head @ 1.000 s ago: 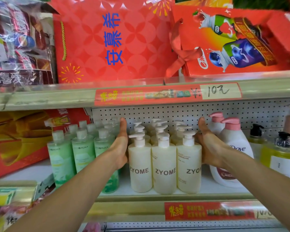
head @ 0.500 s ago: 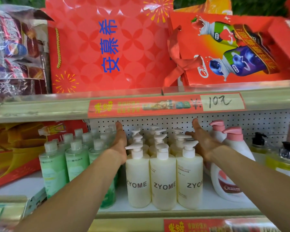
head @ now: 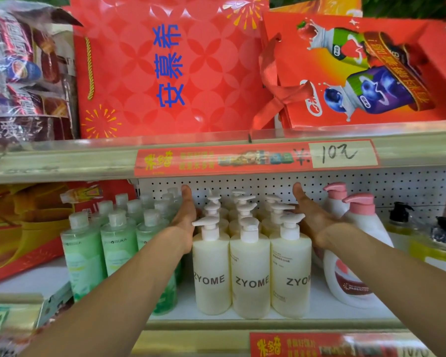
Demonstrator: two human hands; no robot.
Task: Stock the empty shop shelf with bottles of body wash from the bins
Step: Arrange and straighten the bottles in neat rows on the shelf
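On the middle shelf (head: 242,324) the cream ZYOME bottles (head: 251,266) stand packed in three tight rows, between the green bottles (head: 117,248) and the pink-capped ones (head: 358,243). Left hand (head: 186,220) and right hand (head: 310,220) bracket the block with fingers straight, gripping nothing. These look full, so I'd guess fairly heavy, stiff plastic, smooth and a bit slippery. I'd grab round the body, not the pump head, which could twist or pop
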